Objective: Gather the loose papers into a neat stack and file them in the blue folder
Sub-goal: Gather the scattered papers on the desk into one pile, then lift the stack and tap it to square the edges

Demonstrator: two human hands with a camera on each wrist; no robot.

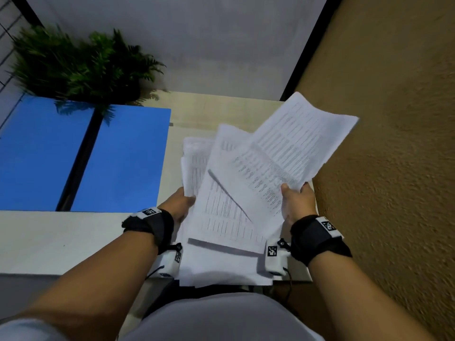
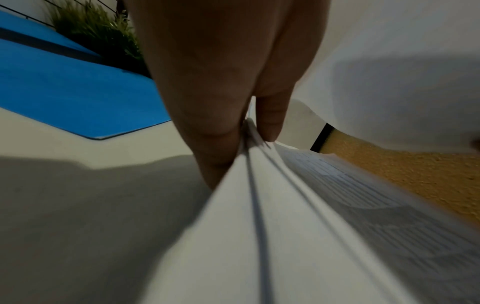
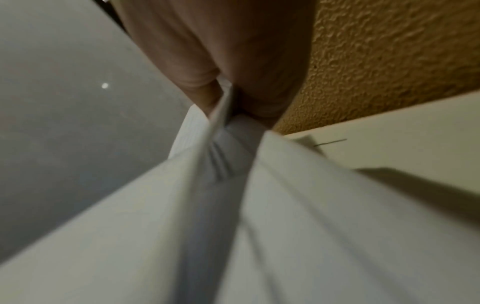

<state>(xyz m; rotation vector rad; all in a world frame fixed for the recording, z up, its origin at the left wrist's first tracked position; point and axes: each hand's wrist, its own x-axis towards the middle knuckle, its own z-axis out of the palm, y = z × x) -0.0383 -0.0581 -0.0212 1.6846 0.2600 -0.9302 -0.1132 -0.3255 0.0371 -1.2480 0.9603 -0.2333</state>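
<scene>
Several white printed papers [image 1: 236,193] fan out unevenly above the desk, lifted between both hands. My left hand [image 1: 181,205] grips their left edge, thumb on one side and fingers [image 2: 215,115] on the other, with the sheet edges [image 2: 259,205] running toward the wrist camera. My right hand [image 1: 296,203] pinches the right side of the papers [image 3: 221,185], and the top sheet [image 1: 302,141] sticks out toward the wall. The blue folder [image 1: 81,156] lies open flat on the desk to the left, a dark spine down its middle; it also shows as the blue folder [image 2: 78,94].
A green potted fern [image 1: 81,62] stands behind the folder at the desk's back left. A textured ochre wall [image 1: 394,156] runs close along the right. The pale desk [image 1: 54,239] has bare surface in front of the folder. My lap is below the desk's front edge.
</scene>
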